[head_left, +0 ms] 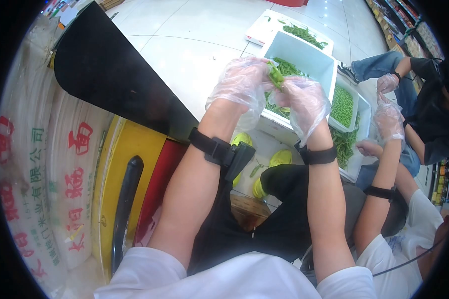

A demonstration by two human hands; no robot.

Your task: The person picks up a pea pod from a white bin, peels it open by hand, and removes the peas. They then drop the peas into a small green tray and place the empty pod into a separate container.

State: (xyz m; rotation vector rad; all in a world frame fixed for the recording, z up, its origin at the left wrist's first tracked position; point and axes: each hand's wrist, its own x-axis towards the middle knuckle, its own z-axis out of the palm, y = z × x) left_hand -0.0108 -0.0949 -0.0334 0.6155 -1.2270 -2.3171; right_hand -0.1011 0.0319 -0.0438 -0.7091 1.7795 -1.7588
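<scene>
Both of my hands wear clear plastic gloves and meet over a white foam box [324,59] of green pods. A green pea pod [275,75] is pinched between them. My left hand [242,82] closes on its left end, and my right hand [304,97] has its fingers pressed on the lower right end. Beneath the hands, more pods [287,66] lie inside the box. Just right of it, a clear tub of shelled green peas [342,105] rests in a second foam box [365,119] with pods.
A foam lid with pods [264,26] lies beyond the boxes. Two people sit at the right, their gloved hands [388,117] near the second box. Plastic-wrapped packages [60,164] and a black panel [114,74] stand at the left. A loose pod [256,170] lies between yellow shoes [280,158].
</scene>
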